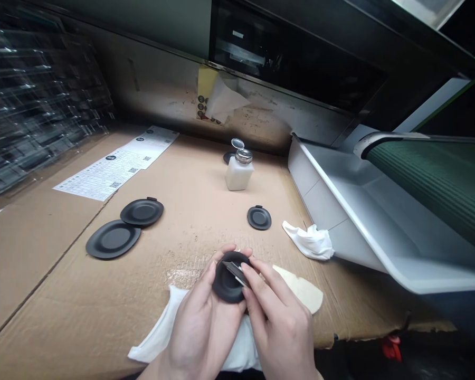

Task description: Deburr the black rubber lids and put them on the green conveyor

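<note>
Near the front edge of the cardboard-covered table, my left hand [200, 322] cups a small round black cover [222, 285], its dished face turned up. My right hand [283, 316] pinches a thin, flat, blade-like piece [233, 271] with a dark and a light edge, held against or just above that face; contact is unclear. A white cloth [158, 332] lies beneath my hands, and a cream pad [303, 289] sits partly behind the right one. Farther off are a small black cover [259, 217] with a tab and two larger ones [142, 211] touching at the left.
A white bottle [238, 177] with a raised metal lid stands toward the back, a dark disc partly hidden behind it. Crumpled white cloth [311, 243] lies beside the grey bin [340, 219]. Printed sheets [113, 171] and stacked clear trays [35, 95] occupy the left; a green belt [439, 174] runs right.
</note>
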Motion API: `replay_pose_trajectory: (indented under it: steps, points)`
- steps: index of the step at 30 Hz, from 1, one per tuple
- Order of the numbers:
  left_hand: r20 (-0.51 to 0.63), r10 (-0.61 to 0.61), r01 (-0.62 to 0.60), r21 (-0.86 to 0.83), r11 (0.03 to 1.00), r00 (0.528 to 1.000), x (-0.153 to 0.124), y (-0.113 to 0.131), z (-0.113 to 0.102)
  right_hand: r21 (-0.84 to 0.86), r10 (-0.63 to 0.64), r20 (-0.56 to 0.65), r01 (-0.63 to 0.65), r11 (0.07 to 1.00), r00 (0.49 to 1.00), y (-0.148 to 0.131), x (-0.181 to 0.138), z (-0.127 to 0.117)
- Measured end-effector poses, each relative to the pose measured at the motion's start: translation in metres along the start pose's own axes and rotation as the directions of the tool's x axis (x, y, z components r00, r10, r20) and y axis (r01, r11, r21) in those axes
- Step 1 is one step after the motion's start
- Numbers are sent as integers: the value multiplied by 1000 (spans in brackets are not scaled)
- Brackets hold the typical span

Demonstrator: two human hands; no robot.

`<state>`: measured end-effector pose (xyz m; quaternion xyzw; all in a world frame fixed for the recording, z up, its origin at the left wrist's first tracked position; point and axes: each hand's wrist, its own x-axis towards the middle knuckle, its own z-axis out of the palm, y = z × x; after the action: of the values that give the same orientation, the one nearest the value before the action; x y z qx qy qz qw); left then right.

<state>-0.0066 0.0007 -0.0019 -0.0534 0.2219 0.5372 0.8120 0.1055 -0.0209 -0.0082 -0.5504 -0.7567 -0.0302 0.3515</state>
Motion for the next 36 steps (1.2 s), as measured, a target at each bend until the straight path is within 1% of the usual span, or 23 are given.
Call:
replay_pose_trajectory:
  steps: [7, 12, 20, 26, 29, 32, 34, 36]
  points:
    - [-5, 13, -13, 8, 1000, 1000, 0, 0, 2, -3, -14, -1, 14, 1000, 1000, 0, -1, -1]
    - [-13, 22, -22, 4, 1000, 1000, -1, -2, 1, 13, -2, 5, 2, 1000, 1000, 0, 0, -3]
    - [28, 20, -20, -7, 1000, 999, 1, -2, 2, 19, -4, 4, 4, 1000, 1000, 1, 1, -6]
    - [11, 29, -29, 28, 999, 1000, -1, -3, 2, 45, -21, 21, 20, 999, 1000, 1, -1, -4]
    - [0, 24, -24, 36, 999, 1000, 0, -2, 3, 77, -2, 45, -2, 997, 999, 2, 1, -8]
    - [-9, 32, -32, 61, 998, 999, 1, -2, 5, 110, 57, 81, -66, 992, 995, 12, 5, -19]
    - [0, 38, -38, 109, 993, 999, 0, -2, 7, 58, 112, 72, -116, 992, 991, 28, 9, -27]
    - [4, 36, -36, 170, 985, 999, -1, -2, 8, -33, 171, 85, -168, 985, 982, 51, 12, -33]
